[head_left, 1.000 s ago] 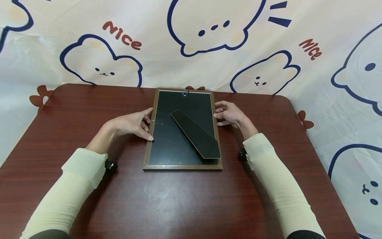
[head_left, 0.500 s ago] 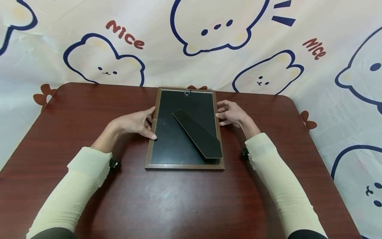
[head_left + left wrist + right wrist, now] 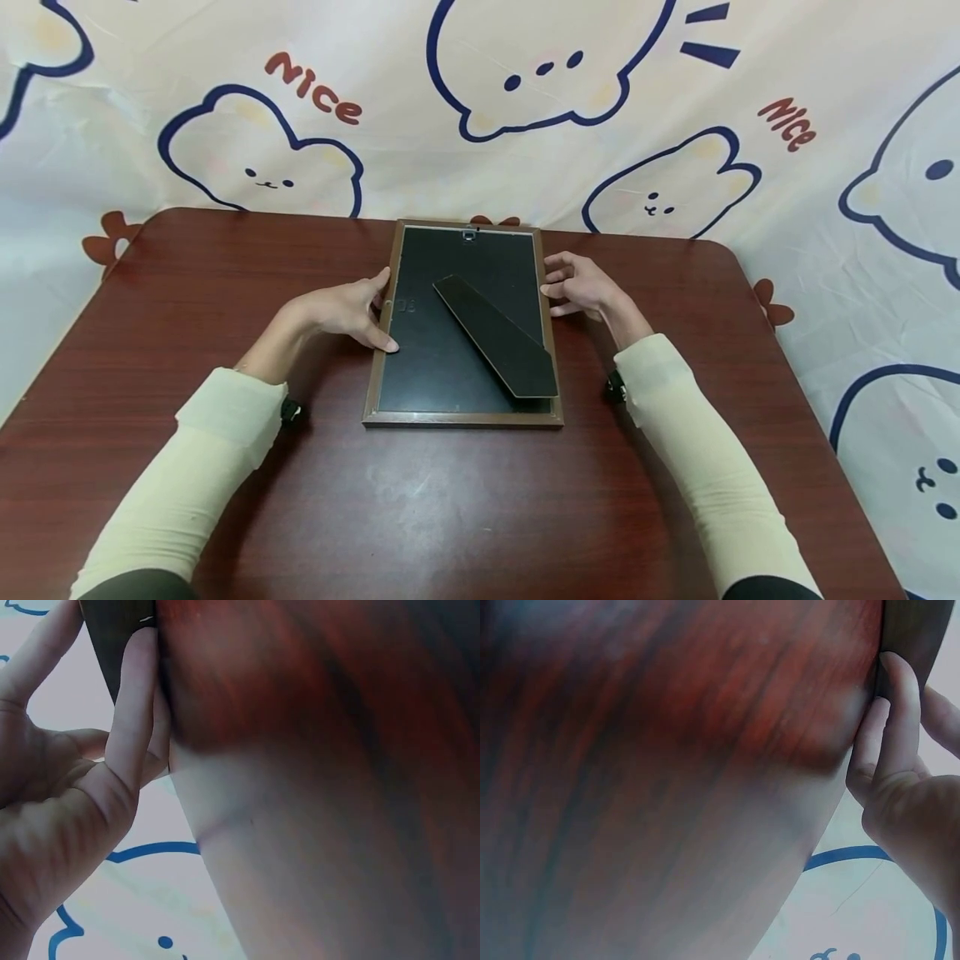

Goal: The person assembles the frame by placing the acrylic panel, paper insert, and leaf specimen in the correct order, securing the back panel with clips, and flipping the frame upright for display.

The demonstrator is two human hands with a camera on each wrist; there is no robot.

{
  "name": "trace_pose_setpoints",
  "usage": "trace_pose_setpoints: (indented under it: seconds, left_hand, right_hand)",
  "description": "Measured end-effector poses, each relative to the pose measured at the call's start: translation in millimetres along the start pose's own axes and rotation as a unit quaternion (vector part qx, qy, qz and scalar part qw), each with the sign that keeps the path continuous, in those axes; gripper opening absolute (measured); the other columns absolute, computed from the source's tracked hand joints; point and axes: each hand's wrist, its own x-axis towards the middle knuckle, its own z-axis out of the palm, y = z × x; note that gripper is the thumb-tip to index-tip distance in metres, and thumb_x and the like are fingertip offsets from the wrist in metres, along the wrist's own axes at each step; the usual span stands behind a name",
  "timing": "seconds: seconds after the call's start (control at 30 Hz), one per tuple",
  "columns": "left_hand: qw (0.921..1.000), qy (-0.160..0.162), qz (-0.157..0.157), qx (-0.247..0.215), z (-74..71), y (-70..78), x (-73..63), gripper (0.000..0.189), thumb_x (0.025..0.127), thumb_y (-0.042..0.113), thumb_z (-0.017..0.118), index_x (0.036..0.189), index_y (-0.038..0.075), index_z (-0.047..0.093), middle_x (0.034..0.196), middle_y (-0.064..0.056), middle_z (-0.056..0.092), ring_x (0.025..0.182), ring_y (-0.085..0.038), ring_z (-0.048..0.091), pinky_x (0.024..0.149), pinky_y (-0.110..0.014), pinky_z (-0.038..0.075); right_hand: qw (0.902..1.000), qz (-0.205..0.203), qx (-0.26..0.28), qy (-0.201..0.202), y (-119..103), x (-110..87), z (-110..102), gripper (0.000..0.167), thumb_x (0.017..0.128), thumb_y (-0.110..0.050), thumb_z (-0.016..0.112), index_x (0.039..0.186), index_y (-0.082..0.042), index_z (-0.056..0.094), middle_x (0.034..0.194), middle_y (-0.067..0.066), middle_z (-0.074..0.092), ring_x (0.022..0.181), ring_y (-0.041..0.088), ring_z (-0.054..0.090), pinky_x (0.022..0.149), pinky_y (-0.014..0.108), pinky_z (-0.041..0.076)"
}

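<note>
A brown-edged picture frame (image 3: 387,419) lies on the table with its black backing (image 3: 450,375) facing up. Its black support leg (image 3: 498,337) slants across the backing, the lower end raised. My left hand (image 3: 341,310) holds the frame's left edge, the thumb laid over the rim onto the backing; its other fingers (image 3: 135,705) are at the side. On the opposite side, my right hand (image 3: 588,290) rests its fingertips against the frame's right edge. A closer look in the right wrist view shows fairly straight fingers (image 3: 901,720) touching that edge.
The reddish-brown table (image 3: 427,517) has rounded far corners. A white curtain (image 3: 420,179) with cartoon prints hangs behind and at both sides. A small metal hanger (image 3: 468,236) sits at the frame's far end. Each wrist wears a dark device (image 3: 290,410).
My left thumb has slid slightly right, from the rim onto the backing, covering a small black tab. The view has shifted a little. The right hand stays at the frame's edge.
</note>
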Motion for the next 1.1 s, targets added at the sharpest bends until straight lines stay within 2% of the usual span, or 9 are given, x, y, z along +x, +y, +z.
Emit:
trace_pose_setpoints:
  seconds: [0.2,0.33,0.47,0.63,0.83,0.87,0.93,1.03,1.1]
  left_hand:
    - [0.9995,-0.002,-0.025,0.017,1.8,4.8,1.8,0.132,0.083,0.022,0.087,0.155,-0.002,-0.021,0.161,-0.035,-0.003,0.146,-0.040,0.025,0.109,-0.047,0.042]
    - [0.9989,-0.010,-0.041,0.017,2.3,7.8,2.8,0.133,0.084,0.020,0.086,0.154,-0.002,-0.024,0.160,-0.037,-0.010,0.147,-0.043,0.021,0.106,-0.046,0.047]
    - [0.9982,-0.007,-0.042,0.043,2.8,9.8,3.1,0.133,0.083,0.024,0.087,0.155,-0.003,-0.022,0.160,-0.038,-0.006,0.148,-0.044,0.015,0.115,-0.051,0.035]
    - [0.9984,-0.002,-0.040,0.039,3.4,9.1,3.8,0.133,0.083,0.023,0.087,0.155,-0.002,-0.021,0.160,-0.038,-0.001,0.144,-0.045,0.026,0.110,-0.051,0.041]
    - [0.9995,0.002,-0.016,0.029,3.0,7.1,2.8,0.134,0.082,0.024,0.088,0.156,-0.002,-0.019,0.163,-0.032,-0.007,0.151,-0.043,0.010,0.120,-0.056,0.021]
    - [0.9994,0.000,-0.010,0.032,2.4,7.3,2.8,0.133,0.082,0.024,0.088,0.156,-0.003,-0.019,0.164,-0.031,-0.008,0.151,-0.042,0.010,0.121,-0.056,0.021]
    - [0.9995,-0.003,-0.004,0.030,0.7,8.6,3.1,0.132,0.083,0.024,0.088,0.155,-0.005,-0.018,0.163,-0.033,0.002,0.145,-0.041,0.029,0.116,-0.052,0.034]
    - [0.9986,0.003,-0.003,0.053,-4.3,13.5,3.7,0.125,0.085,0.025,0.086,0.154,-0.012,-0.012,0.154,-0.038,0.028,0.123,-0.039,0.058,0.100,-0.047,0.052]
    - [0.9961,0.026,-0.001,0.084,-7.8,17.5,4.9,0.117,0.087,0.026,0.084,0.154,-0.015,-0.002,0.144,-0.040,0.041,0.116,-0.040,0.062,0.095,-0.047,0.055]
  right_hand:
    - [1.0000,-0.001,-0.001,0.001,-1.5,0.7,-0.5,0.059,0.101,0.001,0.058,0.155,-0.008,0.035,0.141,0.022,0.040,0.112,0.029,0.057,0.074,0.035,0.062]
    - [1.0000,0.004,-0.001,0.000,-0.8,0.8,-0.7,0.060,0.101,0.001,0.058,0.155,-0.009,0.034,0.141,0.022,0.040,0.112,0.029,0.058,0.075,0.035,0.062]
    - [1.0000,0.005,-0.001,0.002,0.2,0.5,-1.6,0.060,0.101,0.001,0.058,0.155,-0.009,0.035,0.141,0.021,0.041,0.113,0.029,0.057,0.074,0.035,0.063]
    - [1.0000,0.001,-0.005,0.003,-0.4,1.0,-2.3,0.060,0.101,0.000,0.059,0.155,-0.009,0.034,0.142,0.022,0.040,0.114,0.029,0.057,0.075,0.035,0.063]
    - [1.0000,0.004,-0.003,0.005,0.1,-0.3,-3.1,0.060,0.101,0.001,0.058,0.155,-0.010,0.035,0.142,0.022,0.041,0.114,0.030,0.057,0.075,0.036,0.063]
    - [1.0000,0.004,-0.004,0.004,0.5,-0.5,-3.3,0.060,0.101,0.001,0.058,0.156,-0.009,0.034,0.143,0.022,0.040,0.115,0.030,0.057,0.075,0.036,0.062]
    - [1.0000,0.004,-0.003,0.004,1.0,-0.7,-2.7,0.061,0.101,0.000,0.058,0.156,-0.009,0.033,0.144,0.023,0.040,0.116,0.030,0.056,0.076,0.036,0.062]
    - [1.0000,0.002,-0.004,0.002,1.1,-0.3,-0.5,0.061,0.102,0.000,0.058,0.157,-0.009,0.032,0.146,0.023,0.039,0.117,0.030,0.056,0.076,0.036,0.062]
    - [1.0000,0.001,-0.003,0.003,0.9,-0.1,0.8,0.061,0.101,-0.001,0.059,0.156,-0.009,0.033,0.145,0.023,0.040,0.116,0.030,0.056,0.076,0.036,0.062]
